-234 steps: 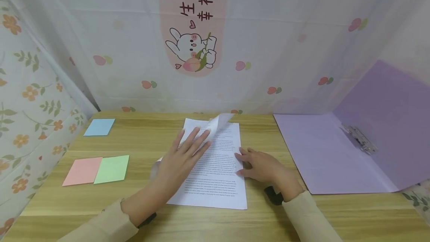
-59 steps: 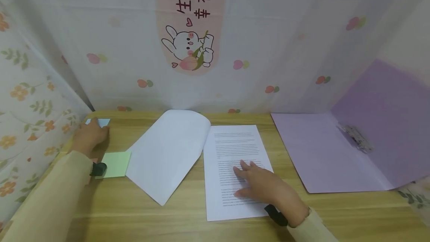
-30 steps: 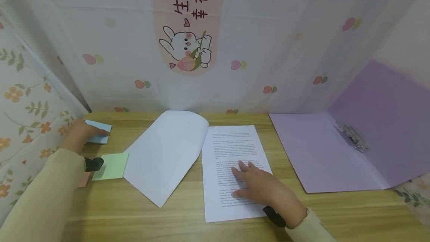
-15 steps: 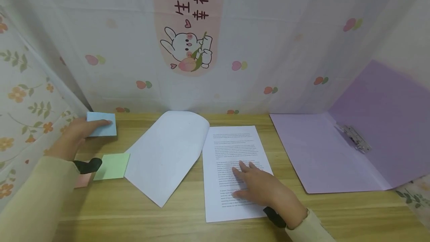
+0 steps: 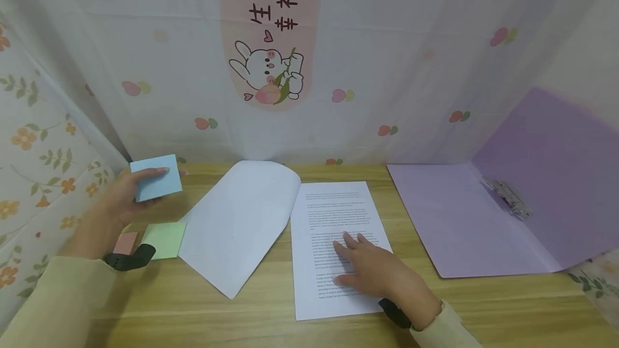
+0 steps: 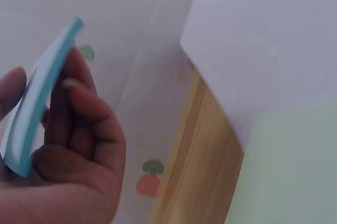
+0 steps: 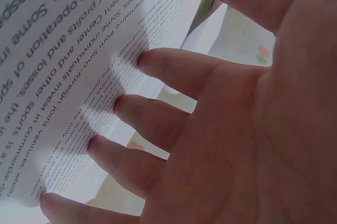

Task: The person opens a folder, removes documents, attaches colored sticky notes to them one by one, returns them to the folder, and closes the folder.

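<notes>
My left hand (image 5: 121,197) holds a light blue sticky note pad (image 5: 166,184) up over the far left of the table, thumb on its face and fingers behind. Seen edge-on in the left wrist view, the pad (image 6: 39,98) is a thin stack between thumb and curled fingers. On the printed sheet (image 5: 333,203), my right hand (image 5: 374,267) rests with fingers spread; its fingertips (image 7: 150,58) touch the text in the right wrist view. A blank white page (image 5: 242,219) lies turned over to the left of the printed sheet, its top edge curving up.
Below the left hand lie a green sticky note pad (image 5: 166,240), touching the turned page's corner, and a pink one (image 5: 127,241) partly hidden by the wrist. An opened purple folder (image 5: 459,214) with a metal clip (image 5: 508,197) stands at right. A patterned curtain (image 5: 387,58) borders the table's back.
The top page was turned over to the left. My left hand went to the blue pad, picked it up and brought it slightly right. The right hand moved onto the printed sheet and stayed.
</notes>
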{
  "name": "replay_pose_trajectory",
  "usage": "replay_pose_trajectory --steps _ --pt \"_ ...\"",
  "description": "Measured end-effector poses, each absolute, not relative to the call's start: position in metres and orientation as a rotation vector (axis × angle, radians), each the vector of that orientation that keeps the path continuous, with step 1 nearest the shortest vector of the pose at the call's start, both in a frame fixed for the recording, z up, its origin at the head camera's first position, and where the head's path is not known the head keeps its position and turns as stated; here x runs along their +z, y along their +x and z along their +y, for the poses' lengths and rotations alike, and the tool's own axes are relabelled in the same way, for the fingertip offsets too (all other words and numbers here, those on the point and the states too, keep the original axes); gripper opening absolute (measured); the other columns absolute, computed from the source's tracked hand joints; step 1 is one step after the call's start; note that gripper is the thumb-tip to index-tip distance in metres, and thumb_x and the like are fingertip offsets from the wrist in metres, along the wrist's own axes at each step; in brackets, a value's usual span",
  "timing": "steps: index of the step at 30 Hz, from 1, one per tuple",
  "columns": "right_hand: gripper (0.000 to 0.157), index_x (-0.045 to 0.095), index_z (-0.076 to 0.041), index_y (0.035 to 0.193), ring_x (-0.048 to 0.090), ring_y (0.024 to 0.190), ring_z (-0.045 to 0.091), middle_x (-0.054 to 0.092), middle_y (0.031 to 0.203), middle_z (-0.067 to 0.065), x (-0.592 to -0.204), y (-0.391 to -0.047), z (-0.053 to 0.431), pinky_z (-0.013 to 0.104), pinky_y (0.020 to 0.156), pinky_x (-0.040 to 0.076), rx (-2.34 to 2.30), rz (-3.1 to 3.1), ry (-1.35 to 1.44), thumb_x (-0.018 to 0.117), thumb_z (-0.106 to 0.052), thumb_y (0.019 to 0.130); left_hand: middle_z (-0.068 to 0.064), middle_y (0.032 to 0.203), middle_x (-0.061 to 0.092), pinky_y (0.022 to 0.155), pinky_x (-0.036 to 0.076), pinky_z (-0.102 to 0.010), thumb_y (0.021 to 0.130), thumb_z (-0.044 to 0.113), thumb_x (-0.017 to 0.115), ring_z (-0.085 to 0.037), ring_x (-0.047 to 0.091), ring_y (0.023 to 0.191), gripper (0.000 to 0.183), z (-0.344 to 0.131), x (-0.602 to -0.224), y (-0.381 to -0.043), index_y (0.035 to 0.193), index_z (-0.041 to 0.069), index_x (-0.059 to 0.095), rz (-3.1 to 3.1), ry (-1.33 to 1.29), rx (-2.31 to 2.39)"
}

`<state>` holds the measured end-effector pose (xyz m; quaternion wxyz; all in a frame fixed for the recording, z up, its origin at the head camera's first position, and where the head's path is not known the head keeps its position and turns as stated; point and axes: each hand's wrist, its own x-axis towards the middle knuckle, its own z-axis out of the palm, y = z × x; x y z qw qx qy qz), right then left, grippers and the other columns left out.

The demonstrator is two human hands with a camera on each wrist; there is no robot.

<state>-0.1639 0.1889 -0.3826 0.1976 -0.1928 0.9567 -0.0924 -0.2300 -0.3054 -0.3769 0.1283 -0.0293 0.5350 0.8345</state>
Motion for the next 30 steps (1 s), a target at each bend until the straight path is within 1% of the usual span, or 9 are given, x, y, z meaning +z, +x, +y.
replay_pose_trajectory --steps 3,5,8,10,14,17,20,23,30 --pt "0.070 0.051 -0.018 0.150 0.033 0.151 0.042 0.038 0.162 0.012 -0.383 -0.163 0.187 0.064 0.116 0.034 -0.241 2.682 -0.550 0.072 -0.048 0.090 -0.010 0.119 0.071 0.090 0.060 -0.037 0.107 0.005 0.037 -0.029 0.071 0.109 0.027 -0.295 -0.378 -0.220 0.133 0.014 0.035 1.234 0.088 2.550" --pt "0.071 0.051 -0.018 0.150 0.034 0.150 0.043 0.039 0.162 0.012 -0.383 -0.163 0.187 0.064 0.115 0.035 -0.223 2.689 -0.555 0.071 -0.049 0.090 -0.015 0.124 0.065 0.096 0.057 -0.046 0.107 0.002 0.032 -0.038 0.069 0.114 0.031 -0.286 -0.379 -0.215 0.134 0.014 0.040 0.996 0.152 2.594" --pt "0.071 0.051 -0.018 0.150 0.035 0.150 0.043 0.039 0.162 0.013 -0.383 -0.163 0.186 0.064 0.114 0.036 -0.200 2.697 -0.559 0.071 -0.050 0.089 -0.014 0.133 0.061 0.104 0.052 -0.053 0.106 0.001 0.024 -0.045 0.064 0.121 0.039 -0.271 -0.378 -0.207 0.132 0.016 0.049 0.770 0.251 2.618" --pt "0.071 0.051 -0.018 0.150 0.035 0.150 0.043 0.040 0.162 0.013 -0.383 -0.163 0.185 0.064 0.114 0.036 -0.190 2.698 -0.561 0.071 -0.050 0.089 -0.014 0.138 0.059 0.107 0.049 -0.057 0.105 -0.001 0.020 -0.048 0.061 0.123 0.041 -0.260 -0.377 -0.203 0.130 0.015 0.047 0.680 0.332 2.641" --pt "0.071 0.051 -0.017 0.149 0.036 0.149 0.043 0.040 0.161 0.013 -0.382 -0.163 0.185 0.064 0.114 0.037 -0.183 2.703 -0.576 0.071 -0.050 0.089 -0.013 0.142 0.057 0.105 0.050 -0.056 0.106 0.006 0.013 -0.044 0.062 0.121 0.037 -0.237 -0.372 -0.196 0.138 0.013 0.030 0.738 0.430 2.654" --pt "0.070 0.053 -0.016 0.148 0.039 0.147 0.043 0.042 0.160 0.014 -0.382 -0.163 0.185 0.065 0.113 0.038 -0.170 2.716 -0.597 0.072 -0.050 0.089 -0.012 0.139 0.061 0.101 0.054 -0.052 0.110 0.023 0.014 -0.039 0.065 0.115 0.035 -0.217 -0.366 -0.192 0.143 0.013 0.017 0.854 0.412 2.618" --pt "0.069 0.056 -0.016 0.145 0.044 0.144 0.042 0.048 0.156 0.014 -0.381 -0.165 0.187 0.064 0.110 0.041 -0.162 2.744 -0.620 0.074 -0.048 0.087 -0.010 0.140 0.062 0.102 0.053 -0.050 0.110 0.046 0.017 -0.036 0.066 0.116 0.053 -0.197 -0.363 -0.190 0.148 0.010 0.010 0.877 0.396 2.538" --pt "0.066 0.059 -0.015 0.142 0.052 0.139 0.038 0.055 0.151 0.012 -0.378 -0.168 0.187 0.059 0.109 0.045 -0.180 2.778 -0.656 0.077 -0.046 0.086 -0.005 0.140 0.062 0.104 0.053 -0.046 0.106 0.059 0.015 -0.031 0.066 0.118 0.072 -0.176 -0.361 -0.187 0.155 0.007 0.005 0.976 0.356 2.450" --pt "0.055 0.065 -0.016 0.135 0.065 0.126 0.024 0.067 0.137 0.002 -0.344 -0.167 0.171 0.046 0.102 0.054 -0.337 3.020 -0.942 0.077 -0.043 0.088 -0.003 0.129 0.064 0.100 0.054 -0.038 0.104 0.065 0.013 -0.022 0.068 0.112 0.078 -0.129 -0.357 -0.180 0.153 0.006 0.022 1.220 0.240 2.301"
